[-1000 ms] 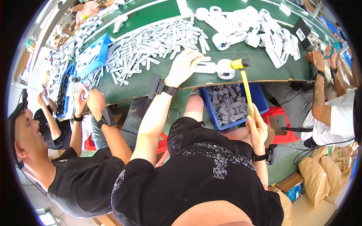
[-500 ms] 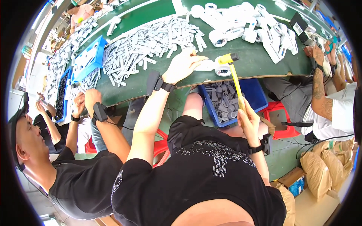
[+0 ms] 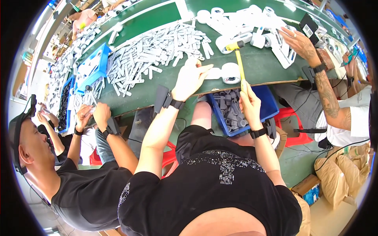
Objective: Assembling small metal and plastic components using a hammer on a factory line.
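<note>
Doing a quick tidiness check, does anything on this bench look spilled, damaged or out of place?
Nothing looks plainly damaged or spilled. Untidiest is the heap of flat grey strips beyond the left hand, jumbled at all angles on the green bench.

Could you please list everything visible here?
Slim-handled hammer: one, yellow and black, in right hand
Round-headed part: one, white, at left hand
Small flat strips: many, pale grey, table's middle-left
Piled plastic parts: many, white, table's far right
Long table: one, green, ahead
Rectangular bin of grey parts: one, blue, below table edge
Plastic trays: two, blue, table's left
Plastic stools: at least two, red, both sides
Bulging sacks: several, brown, lower right
Co-workers: at least four, mixed clothing, around
Left hand: one, bare, over table
Right hand: one, bare, around hammer
</note>
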Motion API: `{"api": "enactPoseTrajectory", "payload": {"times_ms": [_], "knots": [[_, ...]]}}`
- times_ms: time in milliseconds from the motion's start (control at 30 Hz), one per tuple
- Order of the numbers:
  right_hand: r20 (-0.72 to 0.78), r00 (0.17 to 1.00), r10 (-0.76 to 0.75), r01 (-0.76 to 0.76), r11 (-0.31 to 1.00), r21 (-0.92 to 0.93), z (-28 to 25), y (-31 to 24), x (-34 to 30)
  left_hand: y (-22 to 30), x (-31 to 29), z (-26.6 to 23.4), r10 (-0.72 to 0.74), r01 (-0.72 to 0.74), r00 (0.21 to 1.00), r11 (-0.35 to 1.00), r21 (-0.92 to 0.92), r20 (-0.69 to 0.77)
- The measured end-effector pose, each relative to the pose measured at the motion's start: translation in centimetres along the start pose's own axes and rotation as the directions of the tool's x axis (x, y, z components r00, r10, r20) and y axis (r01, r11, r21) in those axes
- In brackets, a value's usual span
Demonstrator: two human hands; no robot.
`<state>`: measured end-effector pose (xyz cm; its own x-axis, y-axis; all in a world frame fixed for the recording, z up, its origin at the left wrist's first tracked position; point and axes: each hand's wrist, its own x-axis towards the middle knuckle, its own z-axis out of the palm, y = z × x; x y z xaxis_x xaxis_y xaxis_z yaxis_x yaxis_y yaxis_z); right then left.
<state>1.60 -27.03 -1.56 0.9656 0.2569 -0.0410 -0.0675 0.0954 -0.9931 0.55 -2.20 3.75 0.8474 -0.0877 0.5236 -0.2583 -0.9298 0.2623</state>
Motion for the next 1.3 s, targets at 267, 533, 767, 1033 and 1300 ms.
{"api": "enactPoseTrajectory", "payload": {"times_ms": [267, 533, 767, 1033, 1300], "knots": [[0.022, 0.986, -0.162, 0.162, 0.986, 0.038, 2.7, -2.7, 2.9, -0.4, -0.3, -0.7, 0.002, -0.002, 1.0, 1.0, 0.012, 0.017], [-0.029, 0.962, -0.272, 0.269, 0.959, -0.086, 4.9, -2.0, 7.3, -2.7, 0.4, -1.3, 0.044, -0.044, 0.99, 0.999, -0.005, 0.132], [0.086, 0.92, -0.382, 0.391, 0.882, -0.262, 2.5, -2.6, 4.2, -2.6, -0.8, 1.3, -0.068, 0.041, 0.986, 0.984, -0.171, -0.153], [0.246, 0.919, -0.308, 0.391, 0.795, -0.464, -1.1, -3.1, -1.4, -2.0, -0.3, 0.4, -0.297, 0.232, 0.954, 0.819, -0.524, -0.041], [0.266, 0.891, -0.367, 0.453, 0.712, -0.536, -0.9, -3.7, -1.6, -1.9, -0.7, 0.4, -0.327, 0.249, 0.943, 0.822, -0.512, -0.066]]}}
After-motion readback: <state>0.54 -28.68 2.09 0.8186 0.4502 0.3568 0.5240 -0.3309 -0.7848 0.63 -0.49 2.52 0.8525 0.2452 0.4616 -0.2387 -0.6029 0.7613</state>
